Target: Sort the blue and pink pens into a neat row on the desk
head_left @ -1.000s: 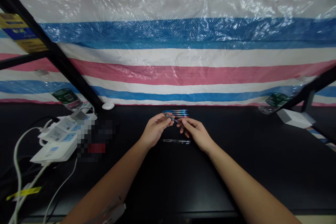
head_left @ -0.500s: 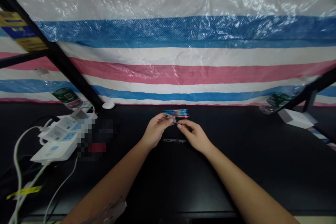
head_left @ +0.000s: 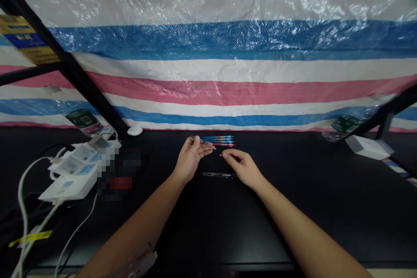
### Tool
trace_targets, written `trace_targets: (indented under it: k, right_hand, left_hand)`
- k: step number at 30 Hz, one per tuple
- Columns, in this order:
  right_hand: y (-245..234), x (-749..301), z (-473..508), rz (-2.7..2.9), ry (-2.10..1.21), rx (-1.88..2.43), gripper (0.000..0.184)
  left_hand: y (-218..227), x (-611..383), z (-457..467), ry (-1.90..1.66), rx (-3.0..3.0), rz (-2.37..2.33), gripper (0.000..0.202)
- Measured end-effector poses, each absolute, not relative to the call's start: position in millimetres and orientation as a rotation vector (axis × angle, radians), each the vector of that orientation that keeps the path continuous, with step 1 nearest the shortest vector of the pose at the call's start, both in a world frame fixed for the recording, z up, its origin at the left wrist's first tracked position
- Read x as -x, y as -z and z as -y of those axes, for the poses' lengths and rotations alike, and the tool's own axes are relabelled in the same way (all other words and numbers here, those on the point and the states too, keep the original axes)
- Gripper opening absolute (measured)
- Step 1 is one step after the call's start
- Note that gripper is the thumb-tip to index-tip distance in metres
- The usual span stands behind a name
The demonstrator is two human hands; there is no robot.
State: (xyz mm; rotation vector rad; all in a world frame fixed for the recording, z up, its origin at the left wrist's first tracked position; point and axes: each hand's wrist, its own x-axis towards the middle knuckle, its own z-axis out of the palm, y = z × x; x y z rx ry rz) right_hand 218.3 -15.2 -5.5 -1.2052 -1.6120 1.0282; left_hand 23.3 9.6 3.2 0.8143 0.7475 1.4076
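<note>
My left hand point(head_left: 189, 158) is closed, thumb against fingers, around a slim pen point(head_left: 213, 147) that slants down to the right. The thumb and index finger of my right hand point(head_left: 243, 167) pinch the pen's thin dark end; whether that is a tip, a cap or a refill is too small to tell. Just behind the fingers several blue and red pens point(head_left: 224, 138) lie side by side on the black table point(head_left: 224, 221). Nearer to me lies another dark pen point(head_left: 215, 175), its right end close to my right hand.
To the left stands a white power strip point(head_left: 73, 178) with plugs and cables. A white mouse-like object point(head_left: 134, 131) sits at the back. Plastic bottles point(head_left: 83, 121) stand at both sides, and a white box point(head_left: 368, 147) lies at the right. A striped sheet point(head_left: 224, 91) hangs behind.
My left fingers have shifted back along the pen and opened out somewhat, so more of the pen shows between the hands. My right hand has barely moved and keeps its pinch.
</note>
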Motion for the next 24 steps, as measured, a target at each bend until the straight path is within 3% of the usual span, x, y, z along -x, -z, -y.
trace_targets:
  k: [14, 20, 24]
  right_hand:
    - [6.3, -219.6, 14.2, 1.605, -1.046, 1.184, 0.031]
    - [-0.3, -218.9, 17.5, 1.685, -0.915, 1.069, 0.027]
    - [-0.8, -215.9, 18.3, 1.665, -0.771, 1.055, 0.015]
  left_hand:
    - [0.0, -22.3, -7.7, -1.308, -0.954, -0.759, 0.034]
    - [1.1, -25.5, -2.9, -1.219, -1.031, -0.760, 0.032]
    - [1.7, -29.6, -0.9, -1.192, -0.971, -0.720, 0.032]
